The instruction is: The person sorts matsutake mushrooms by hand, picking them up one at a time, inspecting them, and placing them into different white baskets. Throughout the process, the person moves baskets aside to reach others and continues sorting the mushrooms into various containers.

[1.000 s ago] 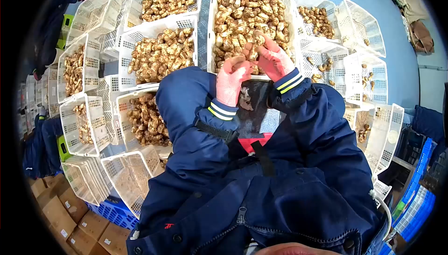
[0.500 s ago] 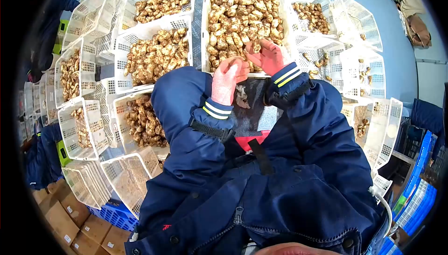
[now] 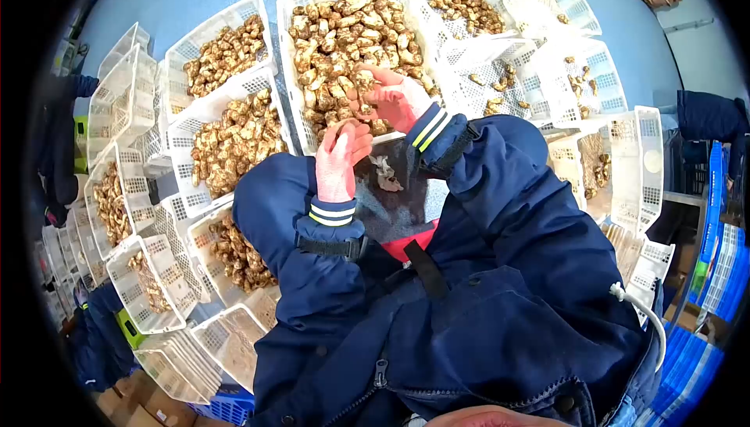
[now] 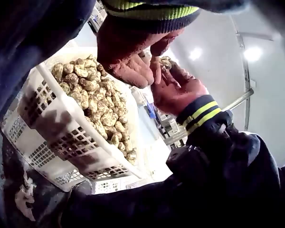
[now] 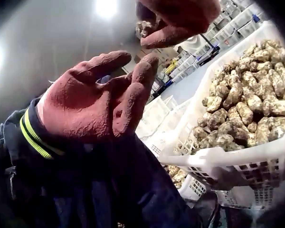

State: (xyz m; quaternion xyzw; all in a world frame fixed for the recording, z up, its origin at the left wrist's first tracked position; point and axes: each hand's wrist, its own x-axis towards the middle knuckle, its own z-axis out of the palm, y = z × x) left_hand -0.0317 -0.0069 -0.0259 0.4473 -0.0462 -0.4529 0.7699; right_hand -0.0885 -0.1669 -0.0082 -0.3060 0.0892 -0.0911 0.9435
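Pink-red gloves cover both hands. My right hand [image 3: 401, 107] pinches a soil-marked mushroom [image 3: 364, 81] between thumb and fingers, over the near part of a large white crate [image 3: 287, 60] heaped with brown-and-cream mushrooms [image 3: 351, 28]. The same held mushroom [image 5: 145, 29] shows at the fingertips in the right wrist view. Just to its left, my left hand [image 3: 337, 167] is raised over the crate's near edge. Its fingers are loosely bent around an empty palm in the right wrist view, where the left hand [image 5: 90, 102] lies below the right one.
More white crates of mushrooms stand left [image 3: 238, 142] and back right [image 3: 469, 13]. A sparsely filled crate [image 3: 461, 60] sits right of the large one. A pale scrap [image 3: 387, 175] lies on dark material between my knees. Blue crates [image 3: 723, 271] are stacked far right.
The head view has turned, so the crates and hands sit further left and lower in the picture. The right hand keeps its mushroom, while the left hand has come slightly away from it.
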